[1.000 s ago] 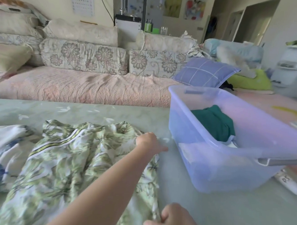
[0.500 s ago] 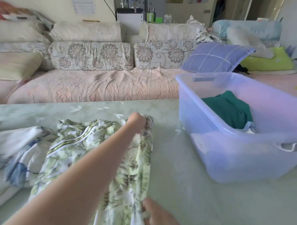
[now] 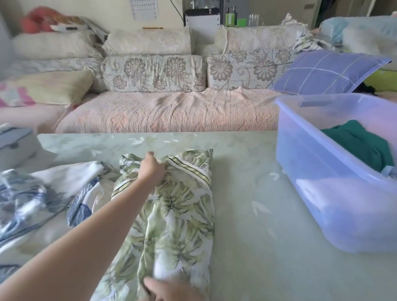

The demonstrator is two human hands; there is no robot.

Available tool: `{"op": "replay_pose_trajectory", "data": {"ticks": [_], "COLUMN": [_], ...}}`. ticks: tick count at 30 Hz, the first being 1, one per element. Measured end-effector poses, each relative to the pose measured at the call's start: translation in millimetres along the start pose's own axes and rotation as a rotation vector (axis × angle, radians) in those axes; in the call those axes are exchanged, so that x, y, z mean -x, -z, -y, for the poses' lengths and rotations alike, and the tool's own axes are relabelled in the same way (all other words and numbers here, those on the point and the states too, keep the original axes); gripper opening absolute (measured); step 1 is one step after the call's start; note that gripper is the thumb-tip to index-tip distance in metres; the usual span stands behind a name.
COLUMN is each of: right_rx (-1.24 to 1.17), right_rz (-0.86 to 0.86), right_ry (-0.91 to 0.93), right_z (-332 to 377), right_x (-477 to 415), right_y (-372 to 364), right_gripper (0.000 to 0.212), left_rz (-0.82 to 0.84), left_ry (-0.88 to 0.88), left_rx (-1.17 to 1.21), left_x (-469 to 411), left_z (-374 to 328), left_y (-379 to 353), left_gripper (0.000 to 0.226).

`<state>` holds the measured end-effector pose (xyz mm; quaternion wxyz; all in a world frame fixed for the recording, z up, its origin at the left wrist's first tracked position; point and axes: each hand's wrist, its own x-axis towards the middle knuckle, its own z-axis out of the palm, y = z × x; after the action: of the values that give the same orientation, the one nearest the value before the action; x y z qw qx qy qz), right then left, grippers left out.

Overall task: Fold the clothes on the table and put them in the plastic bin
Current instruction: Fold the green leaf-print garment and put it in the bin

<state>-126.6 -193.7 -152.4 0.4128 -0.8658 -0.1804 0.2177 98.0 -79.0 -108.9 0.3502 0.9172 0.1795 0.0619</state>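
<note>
A green leaf-print garment [image 3: 181, 220] lies lengthwise on the pale green table [image 3: 268, 244], folded into a long narrow strip. My left hand [image 3: 152, 168] reaches across it and grips the fabric near its far end, by the striped waistband. My right hand [image 3: 173, 296] rests on the garment's near end at the bottom of the view; its fingers are blurred. A translucent plastic bin [image 3: 327, 190] stands at the right, holding a folded dark green garment [image 3: 363, 146]. A white and blue floral garment [image 3: 31, 202] lies crumpled at the left.
A grey case [image 3: 9, 146] sits at the table's far left corner. Behind the table runs a sofa [image 3: 172, 110] with floral cushions and a purple pillow [image 3: 328, 73]. Bare tabletop lies between the leaf-print garment and the bin.
The leaf-print garment's left part has been folded over to the right, making it narrower. My left hand moved left along its far end. The view has shifted left and down.
</note>
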Motion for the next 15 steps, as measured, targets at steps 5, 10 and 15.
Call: {"op": "replay_pose_trajectory", "data": {"ticks": [5,10,15], "right_rx": [0.292,0.463,0.673], "right_rz": [-0.339,-0.206,-0.071], "right_ry": [0.253,0.249,0.119], "right_z": [-6.3,-19.0,-26.0], "right_x": [15.2,6.9,6.7], "right_y": [28.0,18.2,7.3], "right_gripper": [0.036,0.061,0.073], "left_rz": [0.010,0.405,0.438], "left_ry": [-0.618,-0.870,-0.778], "left_rx": [-0.268,-0.576,-0.743], "left_x": [12.0,30.1,26.9], "left_z": [7.2,20.5,52.6], "left_y": [4.2,-5.7,-17.0], "left_gripper": [0.054,0.066,0.063]}}
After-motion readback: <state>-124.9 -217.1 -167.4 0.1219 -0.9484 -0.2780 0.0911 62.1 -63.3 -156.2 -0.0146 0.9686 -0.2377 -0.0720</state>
